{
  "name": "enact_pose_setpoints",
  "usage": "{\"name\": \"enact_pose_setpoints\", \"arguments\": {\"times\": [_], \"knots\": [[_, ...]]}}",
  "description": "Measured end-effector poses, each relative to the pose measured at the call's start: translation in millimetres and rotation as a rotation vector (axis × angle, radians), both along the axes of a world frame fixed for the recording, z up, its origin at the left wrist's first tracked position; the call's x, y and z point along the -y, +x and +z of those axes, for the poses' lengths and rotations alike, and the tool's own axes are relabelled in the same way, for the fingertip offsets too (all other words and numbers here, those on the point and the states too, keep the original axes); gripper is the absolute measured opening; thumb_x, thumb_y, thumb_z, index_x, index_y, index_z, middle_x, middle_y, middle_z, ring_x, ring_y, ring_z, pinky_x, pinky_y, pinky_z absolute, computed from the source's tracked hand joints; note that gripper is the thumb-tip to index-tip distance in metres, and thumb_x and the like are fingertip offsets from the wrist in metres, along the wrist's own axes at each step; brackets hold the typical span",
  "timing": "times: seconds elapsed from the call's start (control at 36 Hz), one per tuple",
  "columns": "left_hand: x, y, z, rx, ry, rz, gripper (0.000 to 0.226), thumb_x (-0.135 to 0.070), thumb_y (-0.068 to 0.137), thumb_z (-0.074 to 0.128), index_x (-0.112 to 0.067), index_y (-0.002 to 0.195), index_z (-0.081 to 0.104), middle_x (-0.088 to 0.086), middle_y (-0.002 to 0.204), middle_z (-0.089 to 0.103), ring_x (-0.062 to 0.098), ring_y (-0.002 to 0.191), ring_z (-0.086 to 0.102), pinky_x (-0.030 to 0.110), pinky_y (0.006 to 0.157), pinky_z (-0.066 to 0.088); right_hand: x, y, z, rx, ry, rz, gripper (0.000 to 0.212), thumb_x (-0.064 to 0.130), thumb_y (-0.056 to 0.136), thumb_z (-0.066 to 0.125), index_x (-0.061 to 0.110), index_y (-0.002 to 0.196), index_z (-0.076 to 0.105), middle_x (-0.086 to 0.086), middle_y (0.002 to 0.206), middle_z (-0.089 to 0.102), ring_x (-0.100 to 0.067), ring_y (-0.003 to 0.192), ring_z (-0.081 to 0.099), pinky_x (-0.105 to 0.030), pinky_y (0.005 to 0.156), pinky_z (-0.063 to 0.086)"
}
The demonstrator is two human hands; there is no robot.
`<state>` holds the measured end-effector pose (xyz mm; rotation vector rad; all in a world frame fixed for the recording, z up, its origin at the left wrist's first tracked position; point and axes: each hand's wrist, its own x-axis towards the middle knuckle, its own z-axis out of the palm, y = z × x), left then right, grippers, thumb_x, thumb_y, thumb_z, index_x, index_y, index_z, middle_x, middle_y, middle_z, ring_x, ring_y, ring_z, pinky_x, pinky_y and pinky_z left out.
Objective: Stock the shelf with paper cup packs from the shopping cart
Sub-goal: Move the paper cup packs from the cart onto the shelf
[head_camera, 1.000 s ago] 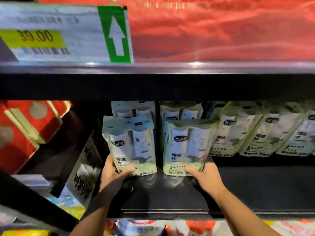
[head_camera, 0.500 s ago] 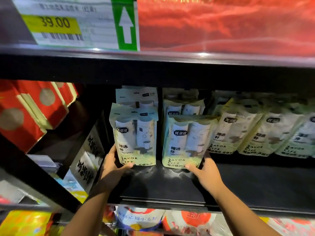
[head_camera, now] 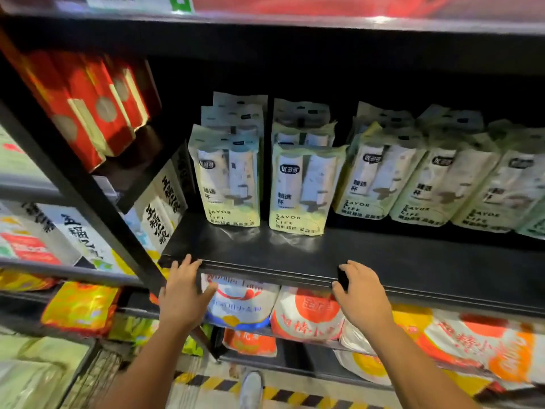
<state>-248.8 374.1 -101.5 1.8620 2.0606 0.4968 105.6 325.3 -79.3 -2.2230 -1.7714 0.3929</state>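
Two packs (head_camera: 228,178) released; left hand (head_camera: 182,293), right hand (head_camera: 364,296) withdrawn.

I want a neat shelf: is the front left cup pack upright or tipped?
Upright. The pack stands on its bottom edge on the shelf, label facing out.

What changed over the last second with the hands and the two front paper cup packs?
Both hands let go. The left hand released the left front pack and the right hand the right front pack; both drew back to the shelf edge, holding nothing. The two packs stayed upright side by side; the other packs are unchanged.
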Motion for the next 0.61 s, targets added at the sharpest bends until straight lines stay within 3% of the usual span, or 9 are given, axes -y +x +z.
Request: {"name": "enact_pose_setpoints", "arguments": {"times": [0.06, 0.14, 0.19, 0.28, 0.36, 0.44, 0.53, 0.61], "knots": [[26.7, -1.5, -9.8, 0.013, -0.013, -0.012, 0.065, -0.034, 0.085, 0.078, -0.013, 0.141, 0.053, 0.01, 0.151, 0.048, 0.033, 0.139, 0.043, 0.049, 0.105, 0.042, 18.9, -3.5, -2.2, 0.04, 0.011, 0.03, 0.051, 0.037, 0.095, 0.058, 0.015, 0.141, 0.053, -0.005, 0.15, 0.048, -0.024, 0.141, 0.038, -0.036, 0.117, 0.03], [66.8, -10.0, -27.2, 0.055, -0.129, 0.026, 0.045, -0.027, 0.08, 0.08, -0.011, 0.118, 0.062, 0.012, 0.114, 0.066, 0.036, 0.111, 0.059, 0.043, 0.088, 0.047, 44.3, -17.8, -10.7, 0.082, 0.095, 0.09, 0.038, 0.029, 0.087, 0.069, 0.014, 0.122, 0.068, -0.006, 0.129, 0.061, -0.027, 0.124, 0.051, -0.04, 0.108, 0.041], [93.3, -19.1, -33.4, 0.03, -0.221, 0.056, 0.05, -0.026, 0.082, 0.077, -0.011, 0.126, 0.059, 0.013, 0.124, 0.063, 0.035, 0.118, 0.056, 0.042, 0.094, 0.045, 57.7, -32.4, -17.8, 0.092, 0.116, 0.15, 0.033, 0.027, 0.08, 0.074, 0.014, 0.11, 0.073, -0.006, 0.117, 0.065, -0.028, 0.111, 0.057, -0.042, 0.098, 0.049], [133.7, -34.8, -35.4, -0.057, -0.384, 0.089, 0.064, -0.035, 0.089, 0.068, -0.016, 0.146, 0.046, 0.009, 0.146, 0.049, 0.03, 0.132, 0.048, 0.04, 0.107, 0.041, 72.5, -60.2, -23.8, 0.135, 0.008, 0.282, 0.034, 0.032, 0.085, 0.065, 0.019, 0.116, 0.069, -0.004, 0.117, 0.063, -0.026, 0.11, 0.057, -0.038, 0.094, 0.05], [167.4, -58.2, -39.0, -0.077, -0.49, 0.128, 0.06, -0.04, 0.085, 0.065, -0.022, 0.141, 0.05, 0.007, 0.139, 0.052, 0.028, 0.124, 0.052, 0.039, 0.1, 0.046, 77.7, -86.7, -31.6, 0.159, -0.204, 0.399, 0.042, 0.038, 0.091, 0.053, 0.021, 0.129, 0.059, -0.004, 0.127, 0.057, -0.025, 0.118, 0.051, -0.037, 0.096, 0.047], [192.8, -81.0, -38.4, -0.067, -0.563, 0.188, 0.063, -0.043, 0.087, 0.065, -0.022, 0.144, 0.047, 0.005, 0.145, 0.049, 0.025, 0.127, 0.053, 0.036, 0.101, 0.046, 77.5, -112.6, -37.1, 0.147, -0.35, 0.477, 0.048, 0.04, 0.09, 0.055, 0.019, 0.134, 0.053, -0.007, 0.127, 0.055, -0.026, 0.117, 0.052, -0.037, 0.093, 0.048], [209.6, -97.8, -27.8, -0.072, -0.6, 0.26, 0.068, -0.04, 0.095, 0.059, -0.023, 0.154, 0.031, 0.005, 0.153, 0.043, 0.025, 0.133, 0.05, 0.032, 0.101, 0.043, 71.6, -139.8, -41.8, 0.17, -0.373, 0.56, 0.045, 0.036, 0.09, 0.055, 0.017, 0.131, 0.055, -0.008, 0.124, 0.055, -0.027, 0.115, 0.053, -0.035, 0.09, 0.048], [222.1, -121.3, -20.2, -0.094, -0.563, 0.322, 0.062, -0.039, 0.096, 0.055, -0.025, 0.153, 0.035, 0.005, 0.153, 0.042, 0.027, 0.134, 0.048, 0.035, 0.103, 0.044, 58.7, -175.2, -40.4, 0.199, -0.373, 0.654, 0.048, 0.036, 0.089, 0.056, 0.019, 0.134, 0.053, -0.008, 0.127, 0.055, -0.028, 0.118, 0.052, -0.036, 0.094, 0.048]]}}
